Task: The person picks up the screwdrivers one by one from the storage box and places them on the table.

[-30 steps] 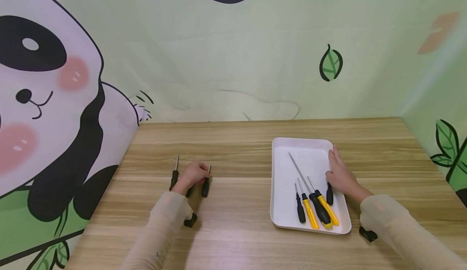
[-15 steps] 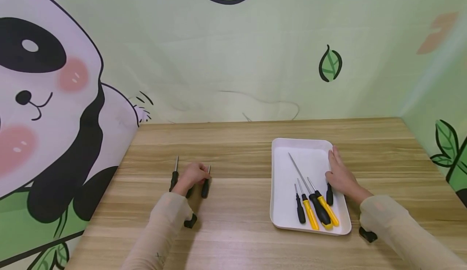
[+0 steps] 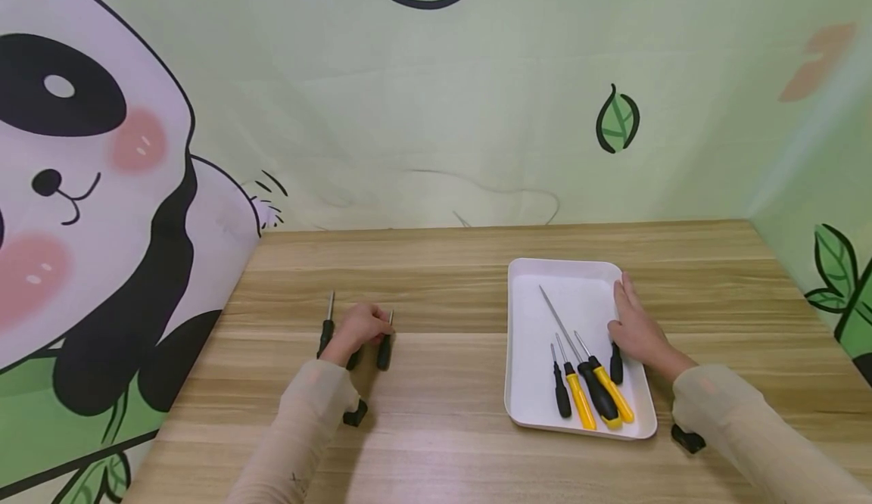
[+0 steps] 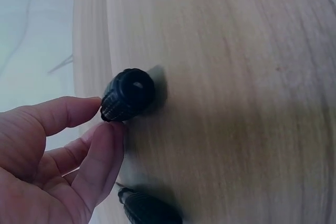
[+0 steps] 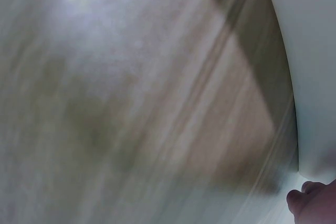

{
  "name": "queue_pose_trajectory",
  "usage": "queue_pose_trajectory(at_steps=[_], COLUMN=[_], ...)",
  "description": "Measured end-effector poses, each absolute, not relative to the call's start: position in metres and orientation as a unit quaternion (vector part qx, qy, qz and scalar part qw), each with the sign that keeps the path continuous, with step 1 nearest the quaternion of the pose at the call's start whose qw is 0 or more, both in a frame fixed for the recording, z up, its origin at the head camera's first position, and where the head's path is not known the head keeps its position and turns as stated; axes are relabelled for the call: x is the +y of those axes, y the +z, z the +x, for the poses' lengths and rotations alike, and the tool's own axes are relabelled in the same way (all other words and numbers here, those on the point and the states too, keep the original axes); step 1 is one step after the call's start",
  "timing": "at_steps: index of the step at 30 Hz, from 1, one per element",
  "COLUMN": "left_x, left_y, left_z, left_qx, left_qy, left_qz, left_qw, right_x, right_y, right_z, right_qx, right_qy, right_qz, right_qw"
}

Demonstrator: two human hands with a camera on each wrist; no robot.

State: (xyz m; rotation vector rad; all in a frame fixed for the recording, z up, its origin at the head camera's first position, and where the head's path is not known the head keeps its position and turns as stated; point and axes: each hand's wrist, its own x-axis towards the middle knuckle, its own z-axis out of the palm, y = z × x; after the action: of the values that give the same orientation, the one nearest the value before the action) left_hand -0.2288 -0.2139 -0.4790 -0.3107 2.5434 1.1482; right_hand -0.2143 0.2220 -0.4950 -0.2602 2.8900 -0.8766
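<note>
My left hand (image 3: 363, 326) pinches a black-handled screwdriver (image 3: 384, 353) between thumb and fingers, near where shaft and handle meet. In the left wrist view its ribbed handle (image 4: 131, 90) faces the camera, and another black handle (image 4: 149, 206) lies below. Left of this hand lies a second black screwdriver (image 3: 327, 334); a third black handle (image 3: 353, 359) is mostly hidden under the hand. At the right, my right hand (image 3: 640, 330) holds the right rim of a white tray (image 3: 512, 337), thumb inside. The right wrist view shows its fingertips (image 5: 307, 200) by the tray's outer wall.
Inside the tray are a long black-and-yellow screwdriver (image 3: 598, 394), yellow-handled screwdrivers (image 3: 579, 398), and small black ones (image 3: 562, 393). Wood tabletop (image 3: 443, 383) lies between the hands. A printed backdrop (image 3: 436, 110) rises behind the table's far edge.
</note>
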Motion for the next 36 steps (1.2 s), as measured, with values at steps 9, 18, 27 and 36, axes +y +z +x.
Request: queue_pose_trajectory(at_steps=[9,18,27,36], left_x=[-0.213,-0.210,-0.197,-0.186], left_y=[-0.466,-0.461,-0.453,-0.448], left_z=[-0.230,-0.231,-0.227,-0.229], left_qx=[0.915,0.900,0.880,0.863], left_qy=[0.363,0.401,0.437,0.465], left_qz=[-0.089,-0.083,-0.090,-0.071], left_qw=[0.150,0.150,0.161,0.182], right_x=[0.221,0.221,0.221,0.222], right_y=[-0.494,-0.494,-0.496,-0.495], right_z=[-0.214,-0.213,-0.215,-0.215], right_qx=[0.954,0.955,0.954,0.954], right_qy=[-0.281,-0.279,-0.283,-0.282], right_qz=[-0.086,-0.086,-0.080,-0.082], right_qw=[0.053,0.051,0.058,0.058])
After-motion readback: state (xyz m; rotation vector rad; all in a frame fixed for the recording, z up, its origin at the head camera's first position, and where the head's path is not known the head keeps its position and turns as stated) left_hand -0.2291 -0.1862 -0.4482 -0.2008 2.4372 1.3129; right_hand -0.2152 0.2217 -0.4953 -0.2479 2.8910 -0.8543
